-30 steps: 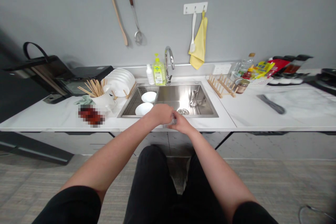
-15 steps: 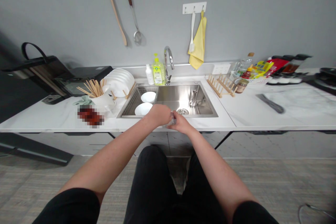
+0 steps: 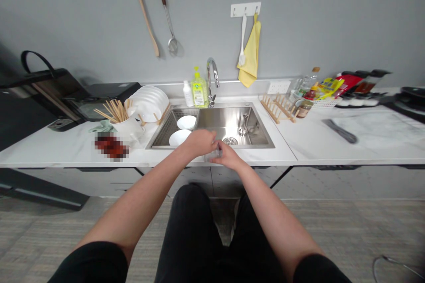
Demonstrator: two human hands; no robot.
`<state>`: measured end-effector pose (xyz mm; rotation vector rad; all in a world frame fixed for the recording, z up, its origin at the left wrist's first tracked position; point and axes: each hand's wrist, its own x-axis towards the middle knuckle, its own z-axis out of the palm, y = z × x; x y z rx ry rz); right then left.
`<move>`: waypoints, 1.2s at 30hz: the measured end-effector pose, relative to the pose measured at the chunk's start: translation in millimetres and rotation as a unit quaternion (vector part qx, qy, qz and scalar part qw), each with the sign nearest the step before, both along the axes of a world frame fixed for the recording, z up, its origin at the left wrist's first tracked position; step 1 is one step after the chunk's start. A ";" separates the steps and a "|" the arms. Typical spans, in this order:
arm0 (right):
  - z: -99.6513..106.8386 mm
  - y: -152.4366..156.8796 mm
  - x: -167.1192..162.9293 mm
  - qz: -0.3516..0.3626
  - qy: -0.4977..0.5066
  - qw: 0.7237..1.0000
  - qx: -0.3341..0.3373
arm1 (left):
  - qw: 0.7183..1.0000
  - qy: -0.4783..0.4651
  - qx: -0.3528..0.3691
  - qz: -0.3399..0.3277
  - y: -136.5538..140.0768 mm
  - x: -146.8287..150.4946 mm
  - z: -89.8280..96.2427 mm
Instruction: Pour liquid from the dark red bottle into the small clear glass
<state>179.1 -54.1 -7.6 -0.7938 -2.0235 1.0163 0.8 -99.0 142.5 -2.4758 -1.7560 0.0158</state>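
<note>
My right hand (image 3: pixel 227 155) grips a small clear glass (image 3: pixel 216 154), partly hidden by the fingers, at the sink's front edge. Right beside it, my left hand (image 3: pixel 201 142) is closed with its fingertips at the top of the glass; whether it pinches anything is hidden. Both hands are over the near rim of the steel sink (image 3: pixel 257 146). In the sink's left part, on a rack, stand a front white bowl (image 3: pixel 179 137) and a rear white bowl (image 3: pixel 186 122), both left of my left hand.
Behind the sink are the faucet (image 3: pixel 211 82), a yellow-green soap bottle (image 3: pixel 199 90) and a white bottle (image 3: pixel 187 94). A plate rack with white plates (image 3: pixel 146 105) and a chopstick-filled white container (image 3: pixel 128 129) stand left; a wooden rack (image 3: pixel 279 108) and a jar (image 3: pixel 303 108) stand right.
My left hand has lifted slightly and its fingers sit a little differently at the glass. My right hand keeps hold of the glass. The whole view has shifted slightly.
</note>
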 end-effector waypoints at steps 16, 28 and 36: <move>3.7 -2.7 1.4 -0.017 -0.015 1.000 0.002 | 0.982 -0.185 0.027 0.013 -9.5 -28.4 29.7; 7.0 -5.2 2.3 -0.013 -0.007 1.000 -0.006 | 0.970 -0.234 0.047 0.037 -19.7 -34.6 25.9; 7.8 -5.1 2.2 -0.016 -0.010 1.000 -0.002 | 0.973 -0.221 0.058 0.038 -18.2 -34.8 25.3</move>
